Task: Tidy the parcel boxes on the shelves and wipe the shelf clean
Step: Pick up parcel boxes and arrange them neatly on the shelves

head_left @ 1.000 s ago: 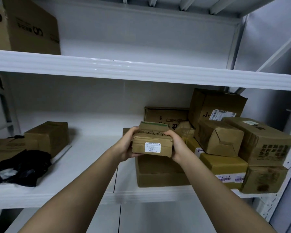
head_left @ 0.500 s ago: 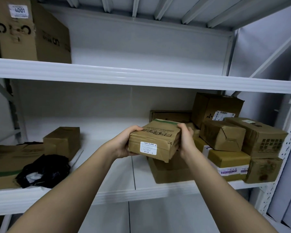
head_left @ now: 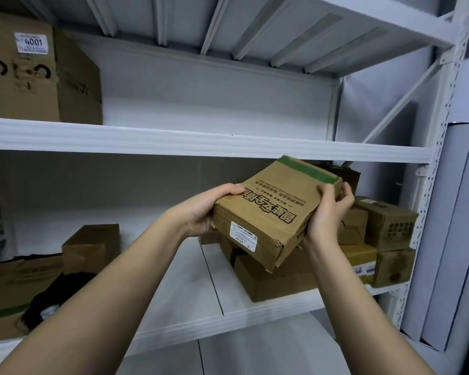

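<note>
White metal shelving unit [head_left: 201,143], 2 tiers in view. Left hand [head_left: 201,215] + right hand [head_left: 326,215] grip opposite sides of brown cardboard parcel box w/ green tape strip [head_left: 271,209], held tilted in air betw. tiers. Behind/below on lower shelf: pile of brown cardboard boxes [head_left: 368,239]. Far left: small brown box [head_left: 91,247], black bag [head_left: 54,296]. Upper shelf: big carton labelled 4001 [head_left: 38,74].

Two hands [head_left: 201,212] [head_left: 326,215] are showing, one held box [head_left: 271,212], one large box [head_left: 38,74] sitting on the upper shelf [head_left: 201,143], one black bag [head_left: 52,301] lying below
</note>
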A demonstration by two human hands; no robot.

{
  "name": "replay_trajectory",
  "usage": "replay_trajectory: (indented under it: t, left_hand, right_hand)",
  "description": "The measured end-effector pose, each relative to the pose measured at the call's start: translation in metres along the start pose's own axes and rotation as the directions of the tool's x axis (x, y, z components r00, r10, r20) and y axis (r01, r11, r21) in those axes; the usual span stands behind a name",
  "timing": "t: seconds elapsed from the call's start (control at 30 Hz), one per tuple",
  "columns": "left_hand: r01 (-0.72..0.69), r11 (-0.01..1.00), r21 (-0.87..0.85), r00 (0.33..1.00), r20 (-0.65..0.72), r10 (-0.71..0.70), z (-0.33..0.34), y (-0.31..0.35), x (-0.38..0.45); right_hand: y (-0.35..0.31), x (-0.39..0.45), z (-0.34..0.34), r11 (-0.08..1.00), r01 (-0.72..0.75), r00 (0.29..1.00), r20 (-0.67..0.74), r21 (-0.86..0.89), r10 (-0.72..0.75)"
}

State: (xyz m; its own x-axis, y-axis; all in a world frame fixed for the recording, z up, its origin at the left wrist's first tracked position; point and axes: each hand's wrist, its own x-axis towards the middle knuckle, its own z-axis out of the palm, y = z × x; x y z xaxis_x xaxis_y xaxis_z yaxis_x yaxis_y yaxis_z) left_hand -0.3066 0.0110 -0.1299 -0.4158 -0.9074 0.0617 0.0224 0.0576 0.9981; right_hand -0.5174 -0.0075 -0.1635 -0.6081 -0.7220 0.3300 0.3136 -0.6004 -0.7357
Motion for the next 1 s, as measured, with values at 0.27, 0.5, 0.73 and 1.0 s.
replay_trajectory:
  t: [0.27, 0.5, 0.73, 1.0]
  left_hand:
    - [-0.250, 0.967, 0.056, 0.965, -0.072, 0.254, 0.004, 0.051, -0.020]
    - [-0.322, 0.945, 0.049, 0.863, -0.395, 0.314, -0.012, 0.095, -0.046]
    - [-0.316, 0.944, 0.098, 0.712, -0.633, 0.304, -0.052, 0.123, -0.081]
    - [-0.214, 0.950, 0.227, 0.594, -0.742, 0.311, -0.120, 0.144, -0.129]
  right_hand:
    - [-0.054, 0.004, 0.046, 0.991, 0.133, 0.978, 0.160, 0.008, -0.132]
    - [-0.072, -0.016, 0.121, 0.987, 0.148, 0.885, 0.454, -0.070, -0.100]
    - [-0.068, -0.042, 0.178, 0.982, 0.172, 0.646, 0.762, -0.082, -0.049]
    - [-0.054, -0.093, 0.241, 0.970, 0.181, 0.393, 0.916, -0.161, 0.079]
